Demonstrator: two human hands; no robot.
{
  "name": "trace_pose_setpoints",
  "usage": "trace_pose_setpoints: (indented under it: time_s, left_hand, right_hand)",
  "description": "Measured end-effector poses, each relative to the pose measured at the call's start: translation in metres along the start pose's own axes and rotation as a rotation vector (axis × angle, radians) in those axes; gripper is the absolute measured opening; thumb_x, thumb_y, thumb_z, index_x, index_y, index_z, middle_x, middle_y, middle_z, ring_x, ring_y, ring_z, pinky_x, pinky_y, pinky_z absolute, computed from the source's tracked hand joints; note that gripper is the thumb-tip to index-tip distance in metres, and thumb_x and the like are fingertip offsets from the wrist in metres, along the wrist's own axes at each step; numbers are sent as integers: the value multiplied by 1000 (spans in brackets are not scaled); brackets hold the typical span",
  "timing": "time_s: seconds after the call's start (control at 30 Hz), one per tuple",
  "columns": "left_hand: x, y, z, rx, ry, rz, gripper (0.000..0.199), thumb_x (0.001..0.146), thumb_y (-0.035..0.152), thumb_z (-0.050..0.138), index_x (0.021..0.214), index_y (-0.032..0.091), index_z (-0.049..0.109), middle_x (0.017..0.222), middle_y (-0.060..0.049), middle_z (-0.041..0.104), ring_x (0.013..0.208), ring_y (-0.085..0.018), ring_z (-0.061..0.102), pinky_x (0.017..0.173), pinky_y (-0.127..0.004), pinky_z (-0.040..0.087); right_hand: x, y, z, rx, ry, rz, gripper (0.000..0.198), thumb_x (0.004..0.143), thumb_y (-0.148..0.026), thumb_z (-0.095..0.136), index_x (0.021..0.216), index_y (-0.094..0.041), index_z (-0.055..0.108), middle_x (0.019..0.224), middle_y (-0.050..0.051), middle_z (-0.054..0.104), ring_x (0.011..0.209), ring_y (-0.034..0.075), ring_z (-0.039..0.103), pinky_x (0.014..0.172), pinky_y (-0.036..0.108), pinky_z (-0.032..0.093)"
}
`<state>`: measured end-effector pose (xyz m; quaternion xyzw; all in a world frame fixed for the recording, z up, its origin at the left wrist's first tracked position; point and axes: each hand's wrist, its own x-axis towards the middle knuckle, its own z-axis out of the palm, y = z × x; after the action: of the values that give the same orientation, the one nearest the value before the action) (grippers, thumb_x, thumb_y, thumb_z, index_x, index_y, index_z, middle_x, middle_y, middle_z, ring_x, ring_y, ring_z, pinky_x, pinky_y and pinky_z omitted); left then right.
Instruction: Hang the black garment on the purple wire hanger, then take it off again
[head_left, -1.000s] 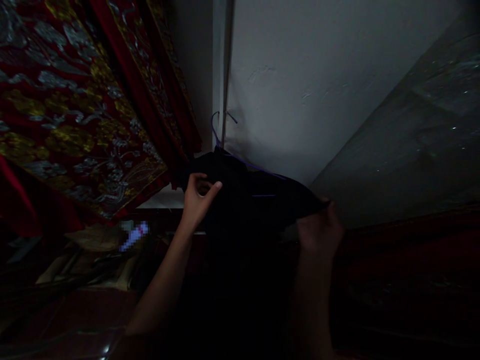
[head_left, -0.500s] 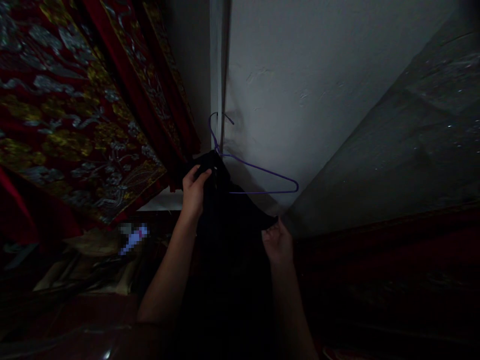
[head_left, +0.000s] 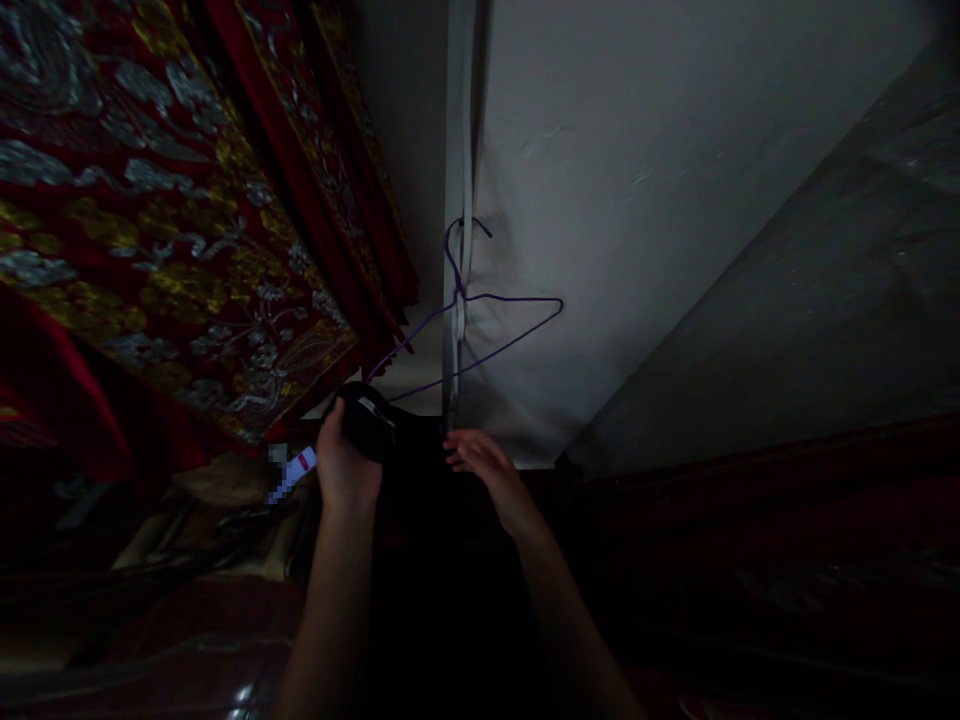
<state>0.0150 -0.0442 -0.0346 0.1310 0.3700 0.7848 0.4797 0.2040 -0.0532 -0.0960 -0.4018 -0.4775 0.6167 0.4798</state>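
Observation:
My left hand (head_left: 349,462) is closed on a black garment (head_left: 367,430), its thumb on the fabric beside a small white label. A thin purple clothes hanger (head_left: 510,300) hangs by its hook from a pale strip (head_left: 466,150) on the wall. Tilted, the hanger has its left end low at the garment, where cloth hides its tip; its right end is bare. To the right, my right hand (head_left: 487,465) has its fingers stretched out, close to the garment's dark edge. I cannot tell whether the fingertips touch the cloth. Below, the garment merges into darkness.
A red cloth with gold and silver embroidery (head_left: 187,220) hangs at the left. Under it are a blurred blue-white object (head_left: 296,472) and a pale low frame (head_left: 277,555). A white wall (head_left: 637,200) with a grey lower band (head_left: 810,290) stands ahead and right.
The garment has come down and left, off the hanger's middle, with my left hand. My right hand has let go of the cloth's right edge and moved left. The hanger has tilted left.

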Motion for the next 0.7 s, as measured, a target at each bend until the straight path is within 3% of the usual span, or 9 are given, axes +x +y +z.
trace_pose_setpoints:
  time_s: [0.1, 0.17, 0.23, 0.4, 0.5, 0.6, 0.63, 0.7]
  left_hand:
    - [-31, -15, -1, 60, 84, 74, 25, 72, 31, 80, 88, 20, 64, 79, 5, 65, 72, -10, 62, 69, -21, 48]
    - [-47, -20, -1, 134, 61, 133, 28, 69, 31, 83, 87, 20, 64, 78, 6, 62, 72, -8, 59, 69, -18, 45]
    - [-60, -21, -2, 208, 28, 155, 31, 69, 33, 84, 89, 21, 64, 82, 5, 63, 75, -9, 58, 71, -17, 44]
    - [-78, -21, -15, 299, -41, 197, 32, 76, 38, 80, 100, 25, 64, 96, 2, 63, 86, -13, 59, 75, -20, 45]
    - [-79, -22, -32, 413, -12, 385, 26, 86, 42, 69, 105, 25, 63, 99, 0, 60, 90, -15, 57, 81, -25, 45]
    - [-71, -26, -56, 643, 42, 629, 28, 94, 46, 58, 108, 23, 64, 109, -4, 60, 105, -20, 56, 95, -30, 42]
    - [-67, -28, -65, 682, 20, 646, 32, 96, 49, 54, 110, 23, 64, 114, -5, 61, 110, -22, 55, 99, -32, 41]
    - [-60, -32, -84, 702, -139, 500, 45, 97, 60, 46, 113, 22, 64, 117, -8, 64, 112, -25, 57, 100, -37, 43]
  right_hand:
    - [-9, -5, 26, -199, -221, -133, 52, 79, -28, 74, 128, -23, 58, 126, 8, 66, 114, 22, 64, 99, 40, 49]
    - [-16, -10, 41, -290, -319, -216, 65, 77, -15, 72, 137, -24, 50, 136, 8, 61, 125, 22, 59, 108, 41, 44]
    - [-20, -14, 51, -325, -368, -256, 65, 79, -8, 64, 140, -23, 47, 137, 9, 60, 127, 22, 58, 110, 39, 42]
    - [-14, -20, 62, -299, -377, -205, 34, 86, -8, 49, 115, -19, 64, 102, 3, 70, 94, 18, 64, 88, 31, 50]
    - [-5, -26, 59, -358, -452, -133, 25, 85, -7, 47, 96, -17, 68, 86, 0, 66, 82, 15, 59, 75, 25, 47]
    - [-1, -36, 53, -494, -620, 18, 17, 89, -15, 49, 89, -15, 66, 77, -1, 61, 69, 12, 54, 63, 23, 42]
    - [0, -39, 51, -540, -680, 64, 15, 89, -18, 51, 87, -15, 66, 74, -2, 60, 66, 12, 52, 60, 22, 40]
    - [1, -48, 44, -603, -785, 105, 11, 86, -17, 55, 84, -15, 65, 69, -4, 58, 61, 10, 49, 57, 21, 37]
